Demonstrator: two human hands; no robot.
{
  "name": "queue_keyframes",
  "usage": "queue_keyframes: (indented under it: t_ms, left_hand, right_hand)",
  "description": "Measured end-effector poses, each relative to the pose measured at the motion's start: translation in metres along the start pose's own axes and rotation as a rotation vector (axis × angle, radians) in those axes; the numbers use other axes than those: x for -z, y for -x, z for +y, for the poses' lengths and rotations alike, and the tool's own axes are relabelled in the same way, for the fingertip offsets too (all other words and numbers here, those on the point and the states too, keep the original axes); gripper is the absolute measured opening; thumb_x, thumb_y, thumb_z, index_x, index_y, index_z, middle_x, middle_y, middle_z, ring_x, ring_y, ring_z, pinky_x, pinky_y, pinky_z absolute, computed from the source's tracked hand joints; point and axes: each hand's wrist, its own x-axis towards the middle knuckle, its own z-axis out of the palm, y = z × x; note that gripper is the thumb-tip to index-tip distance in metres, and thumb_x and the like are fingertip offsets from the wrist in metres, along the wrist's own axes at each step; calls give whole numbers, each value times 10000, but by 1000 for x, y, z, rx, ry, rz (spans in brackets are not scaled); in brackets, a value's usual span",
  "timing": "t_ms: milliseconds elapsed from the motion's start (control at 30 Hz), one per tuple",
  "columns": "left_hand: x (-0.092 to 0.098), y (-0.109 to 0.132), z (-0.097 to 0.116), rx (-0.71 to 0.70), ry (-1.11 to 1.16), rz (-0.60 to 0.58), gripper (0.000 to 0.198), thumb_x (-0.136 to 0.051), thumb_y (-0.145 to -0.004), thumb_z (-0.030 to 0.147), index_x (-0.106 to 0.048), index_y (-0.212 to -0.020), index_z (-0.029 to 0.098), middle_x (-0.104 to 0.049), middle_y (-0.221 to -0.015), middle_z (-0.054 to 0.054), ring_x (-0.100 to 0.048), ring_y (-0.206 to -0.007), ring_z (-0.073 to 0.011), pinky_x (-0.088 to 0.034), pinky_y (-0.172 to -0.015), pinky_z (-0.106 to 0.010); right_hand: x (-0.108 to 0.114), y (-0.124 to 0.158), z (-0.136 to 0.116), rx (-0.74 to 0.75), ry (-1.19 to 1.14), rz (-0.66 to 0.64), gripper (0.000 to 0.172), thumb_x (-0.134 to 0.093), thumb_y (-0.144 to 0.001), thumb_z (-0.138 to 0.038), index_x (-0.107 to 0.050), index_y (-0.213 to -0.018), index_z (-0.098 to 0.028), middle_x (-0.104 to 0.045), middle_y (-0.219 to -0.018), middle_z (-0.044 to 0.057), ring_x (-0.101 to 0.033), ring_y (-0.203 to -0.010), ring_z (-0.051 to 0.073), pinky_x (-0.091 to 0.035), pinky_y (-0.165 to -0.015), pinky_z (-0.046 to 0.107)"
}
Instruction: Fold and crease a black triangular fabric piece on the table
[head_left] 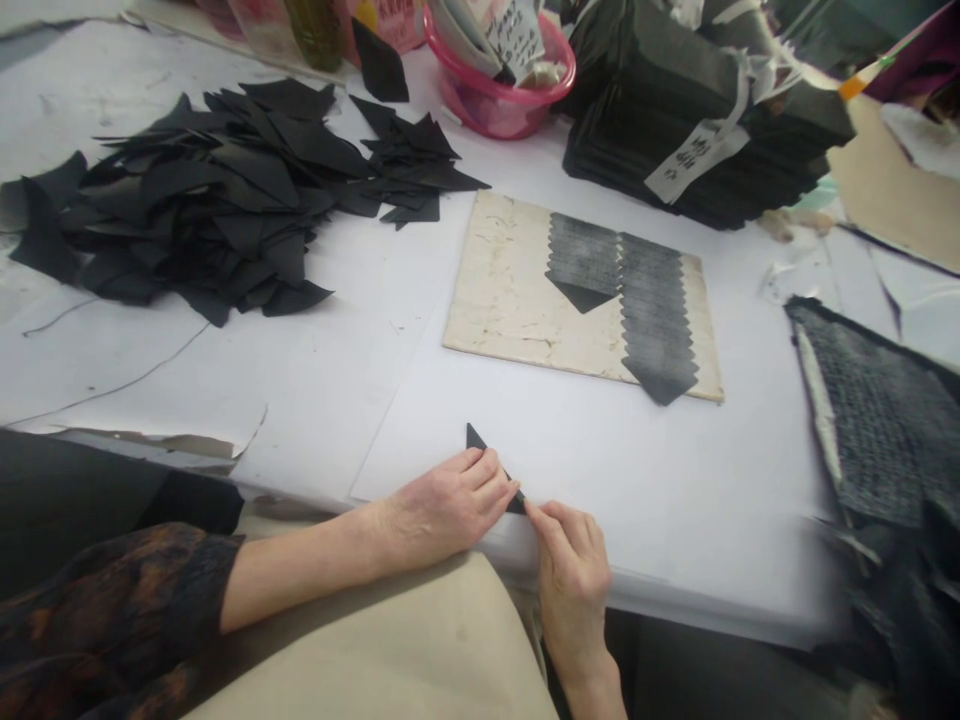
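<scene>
white-covered table (397, 320) | near edge (154, 440) torn | light soft, diffuse

The head-worn camera is facing forward and down at close range, overlooking the flat, white-covered table (675, 490) from its near edge.

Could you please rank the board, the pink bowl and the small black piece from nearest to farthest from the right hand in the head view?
1. Black piece, touching the right hand.
2. Board, ahead.
3. Pink bowl, beyond the board.
</scene>
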Motion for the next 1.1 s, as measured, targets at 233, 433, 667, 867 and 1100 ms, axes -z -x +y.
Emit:
queue_keyframes:
  t_ms: [233,433,667,867,1100]
  left_hand:
    - [-6,-1,3,-11,61,-53,186,-468,-956,104,-611,-1069,71,-573,-1134,-117,-537,-1089,-241,-431,-998,-390]
    - [-9,0,2,-55,56,-15,204,-467,-965,123,-610,-1106,90,-574,-1145,-123,-515,-1142,-256,-453,-974,-403]
    - [-7,0,3,-59,31,-2,210,-479,-959,108,-604,-1126,82,-575,-1149,-112,-521,-1152,-255,-465,-976,-398]
    - [-7,1,5,-57,22,1,236,-486,-956,107,-580,-1172,88,-582,-1158,-120,-522,-1164,-244,-450,-1009,-392]
    - [-5,-1,6,-63,34,-14,259,-501,-952,118,-556,-1203,84,-588,-1138,-135,-535,-1151,-258,-450,-998,-413]
  right_hand:
    - [1,1,-3,-16,-1,8,231,-488,-979,-149,-664,-1112,-219,-622,-955,62,-540,-876,183,-453,-795,360]
    - [3,2,1,-18,-27,16,242,-521,-961,-131,-646,-1147,-222,-631,-978,55,-554,-899,180,-463,-810,343]
    - [2,5,2,-20,-59,65,202,-541,-940,-97,-673,-1034,-218,-651,-963,47,-572,-881,172,-468,-804,340]
    - [2,6,3,-1,-42,70,211,-536,-945,-110,-678,-1056,-220,-654,-961,56,-569,-876,179,-471,-787,351]
    - [1,7,2,-7,-31,60,213,-536,-945,-97,-674,-1062,-208,-648,-957,63,-553,-875,182,-464,-785,360]
